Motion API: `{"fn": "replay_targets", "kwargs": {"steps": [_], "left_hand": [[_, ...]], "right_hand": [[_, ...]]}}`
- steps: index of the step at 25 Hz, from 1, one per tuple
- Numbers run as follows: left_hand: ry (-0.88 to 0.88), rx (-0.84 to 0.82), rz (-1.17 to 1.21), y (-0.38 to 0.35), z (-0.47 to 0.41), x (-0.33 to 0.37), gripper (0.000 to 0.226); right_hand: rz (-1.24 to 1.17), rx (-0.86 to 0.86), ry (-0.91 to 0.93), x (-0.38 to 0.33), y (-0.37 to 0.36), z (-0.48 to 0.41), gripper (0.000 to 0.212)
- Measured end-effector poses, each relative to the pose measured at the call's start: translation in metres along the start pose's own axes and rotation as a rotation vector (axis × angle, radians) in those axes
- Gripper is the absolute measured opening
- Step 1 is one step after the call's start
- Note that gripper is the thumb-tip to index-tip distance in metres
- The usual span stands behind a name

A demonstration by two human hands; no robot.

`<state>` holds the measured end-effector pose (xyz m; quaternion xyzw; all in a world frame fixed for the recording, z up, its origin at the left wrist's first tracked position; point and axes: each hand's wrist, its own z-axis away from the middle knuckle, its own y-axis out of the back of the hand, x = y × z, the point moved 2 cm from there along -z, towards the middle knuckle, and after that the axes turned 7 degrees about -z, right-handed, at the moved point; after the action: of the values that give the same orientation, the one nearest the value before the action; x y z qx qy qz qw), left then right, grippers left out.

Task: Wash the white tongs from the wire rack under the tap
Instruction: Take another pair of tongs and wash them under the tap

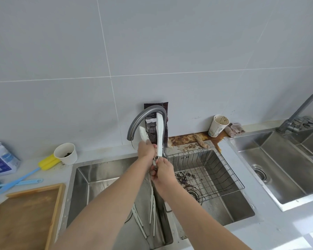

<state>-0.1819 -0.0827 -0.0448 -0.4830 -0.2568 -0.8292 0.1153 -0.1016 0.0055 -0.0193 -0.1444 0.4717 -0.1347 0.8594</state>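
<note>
White plastic tongs (pixel 159 134) stand upright, arms splayed, beside the spout of the curved grey metal tap (pixel 146 114) over a steel sink (pixel 101 177). The left hand (pixel 146 150) curls round one flat arm; the right hand (pixel 163 171) pinches the hinged end below. The left fingers are mostly hidden.

Counter, left:
- blue-and-white bag (pixel 0 159)
- yellow sponge brush (pixel 43 164) with a blue handle
- paper cup with dark dregs (pixel 65 154), just beside the brush head
- wooden tray (pixel 25 213) at the near edge

Against the wall: dark printed packet (pixel 152 131).

Right:
- stained paper cup (pixel 218 125), with a crumpled cloth (pixel 235 129) just beside it
- second steel sink (pixel 278 159)
- grey faucet (pixel 300 110)
</note>
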Motion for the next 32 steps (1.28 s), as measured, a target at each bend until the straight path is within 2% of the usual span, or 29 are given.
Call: {"fn": "replay_targets", "kwargs": {"steps": [5, 10, 16, 21, 23, 26, 32], "left_hand": [[0.132, 0.097, 0.102, 0.023, -0.021, 0.001, 0.033], [0.026, 0.000, 0.073, -0.002, 0.001, -0.001, 0.027], [0.163, 0.086, 0.159, 0.024, -0.025, 0.001, 0.035], [0.049, 0.064, 0.110, 0.001, -0.001, -0.012, 0.024], [0.087, 0.089, 0.114, 0.011, -0.007, -0.014, 0.020], [0.148, 0.146, 0.157, 0.035, -0.027, -0.012, 0.027], [0.068, 0.065, 0.105, 0.009, -0.007, -0.013, 0.030]], "right_hand": [[0.041, -0.057, -0.036, 0.016, 0.003, 0.009, 0.031], [-0.109, -0.010, -0.063, -0.002, 0.001, 0.000, 0.031], [0.009, -0.074, -0.067, 0.012, 0.008, 0.019, 0.032], [-0.002, -0.033, -0.049, 0.001, 0.005, 0.003, 0.033], [0.027, -0.061, -0.069, 0.013, 0.009, 0.007, 0.031], [0.037, -0.095, -0.089, 0.025, 0.007, 0.013, 0.032], [0.012, -0.045, -0.069, 0.004, -0.001, 0.003, 0.033]]}}
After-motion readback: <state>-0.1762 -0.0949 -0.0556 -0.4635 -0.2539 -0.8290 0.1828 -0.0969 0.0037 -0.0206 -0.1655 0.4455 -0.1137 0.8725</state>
